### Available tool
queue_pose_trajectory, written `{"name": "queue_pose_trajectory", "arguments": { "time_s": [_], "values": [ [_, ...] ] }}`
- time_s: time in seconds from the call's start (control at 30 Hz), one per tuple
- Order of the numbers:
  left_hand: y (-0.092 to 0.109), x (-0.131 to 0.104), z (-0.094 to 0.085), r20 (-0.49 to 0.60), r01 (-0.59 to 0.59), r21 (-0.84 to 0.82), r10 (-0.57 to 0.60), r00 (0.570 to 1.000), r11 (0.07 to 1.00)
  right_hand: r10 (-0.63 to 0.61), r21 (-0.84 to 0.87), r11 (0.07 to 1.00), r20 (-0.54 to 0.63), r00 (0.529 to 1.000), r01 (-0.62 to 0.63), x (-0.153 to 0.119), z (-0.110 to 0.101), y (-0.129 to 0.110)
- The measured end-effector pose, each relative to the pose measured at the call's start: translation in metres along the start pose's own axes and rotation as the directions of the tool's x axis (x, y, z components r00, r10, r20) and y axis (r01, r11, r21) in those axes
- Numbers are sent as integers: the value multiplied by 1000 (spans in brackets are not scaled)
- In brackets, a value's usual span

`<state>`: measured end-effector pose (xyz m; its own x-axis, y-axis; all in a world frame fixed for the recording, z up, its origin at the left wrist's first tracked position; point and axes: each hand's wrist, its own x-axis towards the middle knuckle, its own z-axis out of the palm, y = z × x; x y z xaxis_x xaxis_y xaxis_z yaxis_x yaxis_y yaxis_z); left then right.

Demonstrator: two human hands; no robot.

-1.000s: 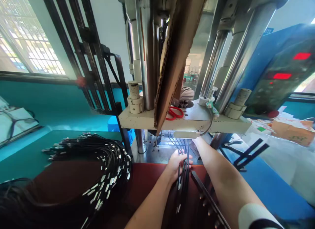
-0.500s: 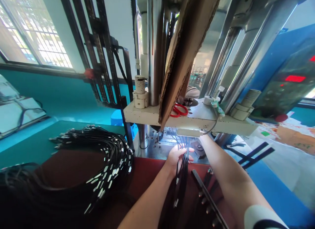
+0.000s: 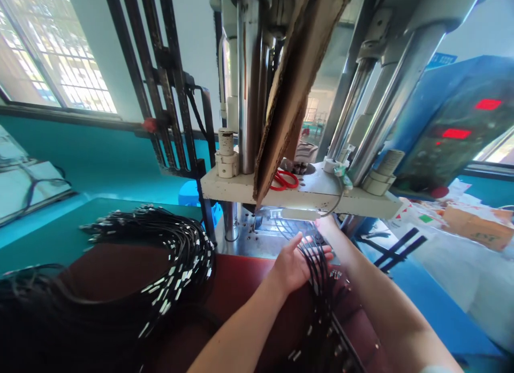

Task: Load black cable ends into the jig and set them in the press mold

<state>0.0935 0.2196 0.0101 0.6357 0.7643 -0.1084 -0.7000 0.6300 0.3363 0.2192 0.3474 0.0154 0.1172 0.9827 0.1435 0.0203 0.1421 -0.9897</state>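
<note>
- The cable bundle [image 3: 317, 276] lies on the red mat [image 3: 244, 287] at the press [image 3: 297, 193], its long axis running from the mould bed toward the person.
- The left hand [image 3: 295, 263] is laid against the bundle's left side, its grip wide and flat, fingers spread across the strands.
- The right hand [image 3: 327, 223] is reached under the press plate at the bundle's far end; whether its grip is closed cannot be told.
- Open room is seen left on the mat; a second heap of cables [image 3: 160, 255] lies well apart on the desk [image 3: 48, 244].
</note>
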Motion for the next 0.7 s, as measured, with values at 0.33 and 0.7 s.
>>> {"name": "queue_pose_trajectory", "arguments": {
  "time_s": [0.33, 0.7],
  "values": [
    [-56, -14, 39, -212, -68, -126, 40, 976, 990, 17, 135, 991, -99, 995, -4, -67, -19, -13],
    [-116, -82, 29, -24, -176, 7, 176, 984, 984, 62, 52, 997, -110, 992, -56, -78, -24, -10]
  ]
}}
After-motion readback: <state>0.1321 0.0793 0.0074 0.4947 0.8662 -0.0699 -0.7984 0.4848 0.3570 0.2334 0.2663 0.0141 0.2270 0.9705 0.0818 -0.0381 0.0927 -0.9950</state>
